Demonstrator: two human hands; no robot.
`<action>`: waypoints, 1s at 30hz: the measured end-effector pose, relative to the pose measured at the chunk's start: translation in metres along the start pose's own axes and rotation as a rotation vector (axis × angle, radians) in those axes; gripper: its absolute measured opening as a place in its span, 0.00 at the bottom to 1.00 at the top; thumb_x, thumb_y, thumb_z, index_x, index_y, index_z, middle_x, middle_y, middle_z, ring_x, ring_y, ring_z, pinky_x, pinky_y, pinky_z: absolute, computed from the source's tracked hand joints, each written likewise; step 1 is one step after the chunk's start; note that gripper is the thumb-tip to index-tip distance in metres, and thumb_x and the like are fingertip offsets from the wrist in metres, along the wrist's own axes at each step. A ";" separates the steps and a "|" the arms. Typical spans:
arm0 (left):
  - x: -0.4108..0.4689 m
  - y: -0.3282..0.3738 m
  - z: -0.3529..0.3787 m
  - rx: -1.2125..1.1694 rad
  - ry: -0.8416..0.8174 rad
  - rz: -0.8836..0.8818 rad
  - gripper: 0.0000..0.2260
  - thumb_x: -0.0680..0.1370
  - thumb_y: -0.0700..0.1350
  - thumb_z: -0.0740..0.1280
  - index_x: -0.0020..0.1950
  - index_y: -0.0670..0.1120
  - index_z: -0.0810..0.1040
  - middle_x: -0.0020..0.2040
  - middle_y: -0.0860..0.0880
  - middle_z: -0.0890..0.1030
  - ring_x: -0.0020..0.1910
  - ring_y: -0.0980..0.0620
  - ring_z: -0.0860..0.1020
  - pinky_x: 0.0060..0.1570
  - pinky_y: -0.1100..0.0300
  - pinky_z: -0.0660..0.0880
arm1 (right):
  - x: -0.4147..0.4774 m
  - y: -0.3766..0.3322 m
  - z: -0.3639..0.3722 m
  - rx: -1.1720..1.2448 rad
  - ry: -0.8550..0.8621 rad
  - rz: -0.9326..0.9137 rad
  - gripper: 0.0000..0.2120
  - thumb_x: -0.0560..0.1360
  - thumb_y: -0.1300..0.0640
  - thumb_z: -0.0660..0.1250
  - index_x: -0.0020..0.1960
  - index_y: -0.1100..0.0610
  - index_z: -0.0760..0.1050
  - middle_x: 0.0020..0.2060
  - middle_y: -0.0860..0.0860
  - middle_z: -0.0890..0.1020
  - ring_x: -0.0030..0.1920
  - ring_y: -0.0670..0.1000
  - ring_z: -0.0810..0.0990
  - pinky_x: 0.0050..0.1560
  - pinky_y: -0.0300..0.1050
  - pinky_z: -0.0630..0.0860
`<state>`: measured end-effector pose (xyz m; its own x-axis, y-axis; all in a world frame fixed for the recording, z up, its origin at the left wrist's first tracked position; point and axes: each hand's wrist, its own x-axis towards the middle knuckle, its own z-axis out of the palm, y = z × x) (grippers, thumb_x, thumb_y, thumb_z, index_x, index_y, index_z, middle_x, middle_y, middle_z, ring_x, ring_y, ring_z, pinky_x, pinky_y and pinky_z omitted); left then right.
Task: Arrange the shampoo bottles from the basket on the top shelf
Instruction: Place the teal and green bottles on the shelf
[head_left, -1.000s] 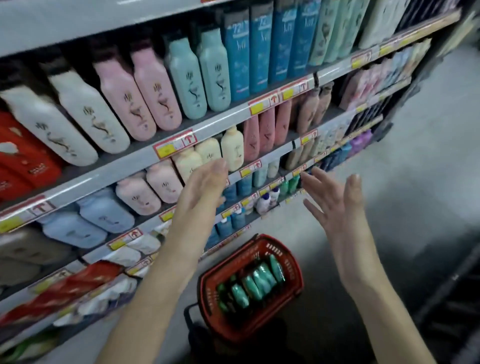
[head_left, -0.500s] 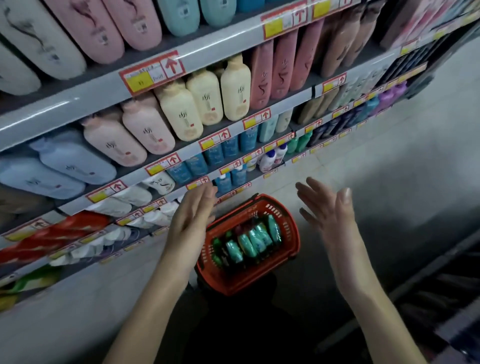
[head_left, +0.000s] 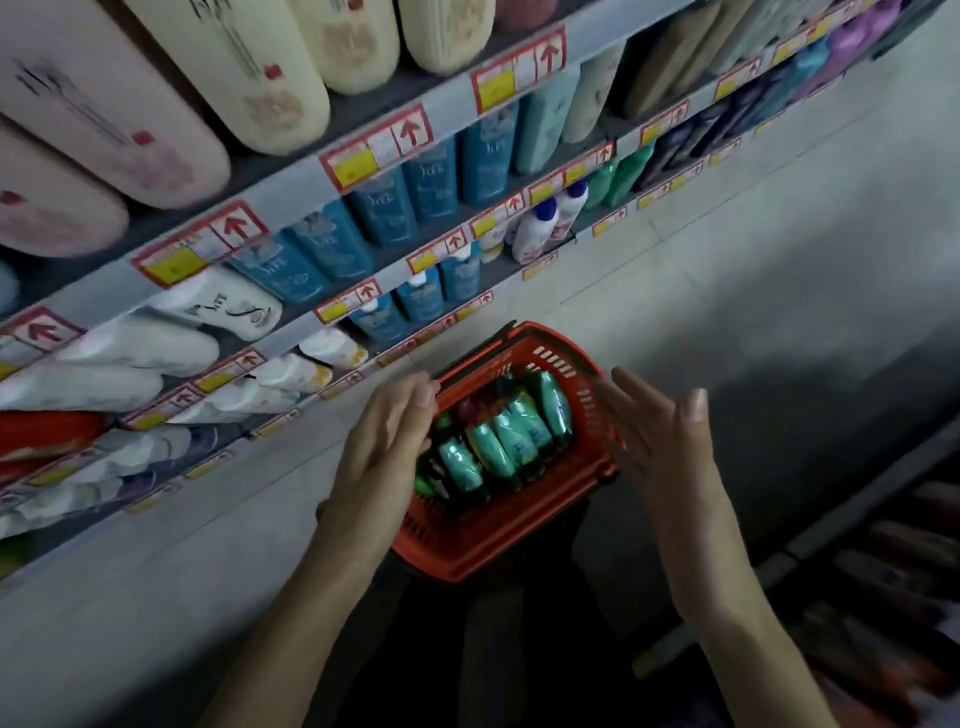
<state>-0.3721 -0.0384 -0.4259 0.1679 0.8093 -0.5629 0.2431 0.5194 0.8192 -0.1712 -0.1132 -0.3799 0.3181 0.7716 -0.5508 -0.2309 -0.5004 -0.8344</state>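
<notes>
below, my left hand (head_left: 382, 457) and right hand (head_left: 657, 447) hover with fingers straight and empty, flanking the red basket (head_left: 467, 551) of green shampoo bottles (head_left: 498, 447).

Dim, cool light; floor (head_left: 779, 322) dark toward lower right; motion blur on shelf bottles (head_left: 104, 119); wide-angle edge curvature.

Orange-red basket, teal-green stock

The basket (head_left: 498, 551) is orange-red and the shampoo bottles (head_left: 491, 449) in it teal-green. On the shelves are pale pink bottles (head_left: 93, 114), cream bottles (head_left: 270, 78), blue bottles (head_left: 431, 189) and white bottles (head_left: 532, 236) with blue caps. The price tags (head_left: 382, 148) are red-bordered, each with a yellow patch and a red arrow
</notes>
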 end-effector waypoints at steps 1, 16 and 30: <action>0.007 -0.009 0.003 0.013 -0.010 -0.012 0.24 0.78 0.67 0.62 0.65 0.53 0.77 0.63 0.55 0.80 0.63 0.57 0.78 0.65 0.51 0.74 | 0.011 0.015 -0.001 -0.003 0.018 0.030 0.35 0.75 0.29 0.48 0.71 0.50 0.71 0.67 0.45 0.78 0.69 0.44 0.74 0.71 0.49 0.67; 0.146 -0.258 0.051 0.204 0.112 -0.318 0.19 0.80 0.62 0.60 0.68 0.56 0.72 0.57 0.63 0.75 0.55 0.67 0.74 0.47 0.70 0.69 | 0.153 0.200 -0.023 -0.214 -0.113 0.354 0.58 0.52 0.13 0.54 0.73 0.45 0.68 0.68 0.41 0.75 0.71 0.43 0.69 0.76 0.55 0.61; 0.237 -0.384 0.069 1.142 -0.165 -0.191 0.26 0.80 0.52 0.66 0.76 0.46 0.66 0.73 0.45 0.72 0.73 0.42 0.65 0.71 0.49 0.62 | 0.270 0.343 0.017 -1.113 -0.330 -0.201 0.21 0.78 0.46 0.67 0.68 0.50 0.74 0.67 0.46 0.75 0.74 0.50 0.65 0.77 0.54 0.54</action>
<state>-0.3596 -0.0652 -0.8812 0.1373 0.6555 -0.7426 0.9812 0.0127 0.1927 -0.1806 -0.0697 -0.8140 -0.0338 0.8581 -0.5124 0.7781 -0.2991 -0.5523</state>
